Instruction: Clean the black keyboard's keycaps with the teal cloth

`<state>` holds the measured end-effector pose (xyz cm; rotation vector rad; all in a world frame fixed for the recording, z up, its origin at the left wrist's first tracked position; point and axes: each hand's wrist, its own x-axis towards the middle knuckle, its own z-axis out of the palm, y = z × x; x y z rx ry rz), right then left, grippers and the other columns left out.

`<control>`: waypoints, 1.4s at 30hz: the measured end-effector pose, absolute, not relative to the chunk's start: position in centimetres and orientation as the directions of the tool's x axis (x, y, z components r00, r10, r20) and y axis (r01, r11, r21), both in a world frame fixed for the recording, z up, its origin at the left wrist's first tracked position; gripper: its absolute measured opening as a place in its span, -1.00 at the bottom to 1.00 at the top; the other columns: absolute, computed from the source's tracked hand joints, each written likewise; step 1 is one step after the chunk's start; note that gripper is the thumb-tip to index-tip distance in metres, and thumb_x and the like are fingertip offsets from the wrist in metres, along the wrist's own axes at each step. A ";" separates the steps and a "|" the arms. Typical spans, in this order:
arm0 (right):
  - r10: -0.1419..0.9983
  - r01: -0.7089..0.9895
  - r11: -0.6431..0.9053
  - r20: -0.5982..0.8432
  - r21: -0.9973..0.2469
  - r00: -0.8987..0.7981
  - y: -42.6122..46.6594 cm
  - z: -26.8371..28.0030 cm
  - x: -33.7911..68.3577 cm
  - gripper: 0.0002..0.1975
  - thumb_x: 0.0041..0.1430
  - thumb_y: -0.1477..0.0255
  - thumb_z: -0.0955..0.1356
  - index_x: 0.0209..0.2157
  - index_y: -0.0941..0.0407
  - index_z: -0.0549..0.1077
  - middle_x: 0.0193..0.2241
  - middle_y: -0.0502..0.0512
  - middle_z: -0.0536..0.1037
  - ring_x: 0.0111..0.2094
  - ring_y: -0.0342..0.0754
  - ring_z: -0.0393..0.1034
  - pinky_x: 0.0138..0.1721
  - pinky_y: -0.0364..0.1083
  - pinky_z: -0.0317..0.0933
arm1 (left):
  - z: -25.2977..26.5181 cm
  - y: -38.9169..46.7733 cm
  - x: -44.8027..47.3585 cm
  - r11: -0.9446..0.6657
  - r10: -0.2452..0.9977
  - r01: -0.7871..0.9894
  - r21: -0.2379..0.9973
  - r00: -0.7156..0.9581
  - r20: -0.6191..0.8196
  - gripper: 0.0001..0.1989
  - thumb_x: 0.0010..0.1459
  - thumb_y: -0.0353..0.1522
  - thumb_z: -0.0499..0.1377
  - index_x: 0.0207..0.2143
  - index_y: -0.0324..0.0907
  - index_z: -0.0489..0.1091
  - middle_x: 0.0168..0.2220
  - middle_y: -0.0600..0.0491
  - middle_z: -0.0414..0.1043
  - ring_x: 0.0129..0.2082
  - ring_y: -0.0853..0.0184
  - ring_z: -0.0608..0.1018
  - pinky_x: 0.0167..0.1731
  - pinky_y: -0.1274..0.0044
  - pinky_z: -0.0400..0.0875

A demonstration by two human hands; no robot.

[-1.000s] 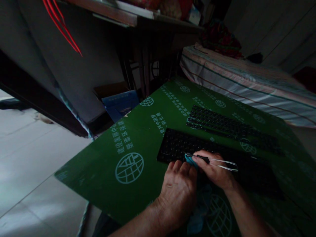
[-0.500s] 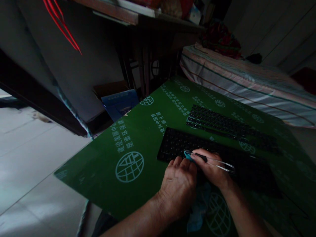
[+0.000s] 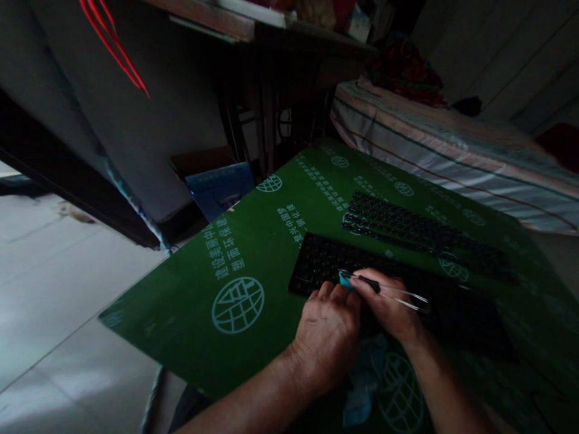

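Observation:
A black keyboard point(image 3: 312, 262) lies slantwise on a green printed board point(image 3: 181, 313), and both my hands are over its near edge. My right hand point(image 3: 389, 304) is closed round a wire keycap puller point(image 3: 368, 283) with a black grip; its wire loop sticks out to the right. A bit of blue cloth point(image 3: 345, 279) is at the tool's left end. Against it, my left hand point(image 3: 328, 328) is closed with curled fingers, which hide most of what they grip. More blue fabric point(image 3: 359, 386) shows below, between my forearms.
Black keycaps point(image 3: 398, 220) lie in rows on the board beyond the keyboard. A dark cable point(image 3: 547, 398) runs at the lower right. A bed point(image 3: 452, 150) stands behind, a wooden table point(image 3: 212, 21) at the back, and a blue box point(image 3: 221, 187) below the board's left edge.
The tool and my right hand have shifted very slightly, its tip tilting a little upward by the blue cloth. My left hand has moved up a touch. The keyboard and keycaps stay put.

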<state>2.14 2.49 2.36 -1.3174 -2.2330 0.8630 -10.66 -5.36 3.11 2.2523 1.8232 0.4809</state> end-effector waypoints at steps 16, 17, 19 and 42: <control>0.779 0.547 0.448 0.009 -0.707 -0.626 3.1 3.2 1.9 -0.75 0.17 0.32 0.24 -0.42 0.11 0.49 -0.47 0.03 0.56 -0.40 -0.11 0.45 -0.41 -0.22 0.27 | 2.9 -6.2 -11.2 -0.255 0.964 0.880 0.400 0.199 0.176 -0.84 0.02 -0.56 0.01 -0.33 -0.22 0.27 -0.37 0.01 0.32 -0.34 0.27 0.37 -0.27 0.41 0.39; 0.774 0.546 0.456 0.010 -0.703 -0.633 3.1 3.2 1.8 -0.75 0.17 0.32 0.24 -0.42 0.11 0.49 -0.45 0.04 0.57 -0.38 -0.10 0.45 -0.40 -0.22 0.27 | 2.9 -6.2 -11.2 -0.252 0.965 0.878 0.408 0.195 0.176 -0.84 0.03 -0.56 0.00 -0.34 -0.22 0.27 -0.36 0.01 0.33 -0.35 0.27 0.36 -0.27 0.41 0.39; 0.770 0.547 0.465 0.013 -0.696 -0.638 3.2 3.2 1.5 -0.75 0.17 0.32 0.24 -0.41 0.11 0.49 -0.44 0.05 0.57 -0.37 -0.09 0.46 -0.38 -0.21 0.27 | 2.9 -6.1 -11.1 -0.237 0.969 0.876 0.421 0.185 0.162 -0.85 0.05 -0.56 -0.01 -0.35 -0.22 0.28 -0.35 0.00 0.34 -0.36 0.27 0.36 -0.28 0.41 0.38; 0.786 0.600 0.452 -0.023 -0.660 -0.618 3.1 3.4 1.3 -0.72 0.18 0.27 0.23 -0.41 0.11 0.49 -0.66 -0.06 0.40 -0.61 -0.18 0.31 -0.52 -0.22 0.18 | 3.2 -7.0 -12.0 -0.148 0.984 0.871 0.468 0.082 0.157 -0.85 0.10 -0.51 -0.03 -0.40 -0.20 0.31 -0.43 0.02 0.34 -0.43 0.27 0.34 -0.36 0.39 0.33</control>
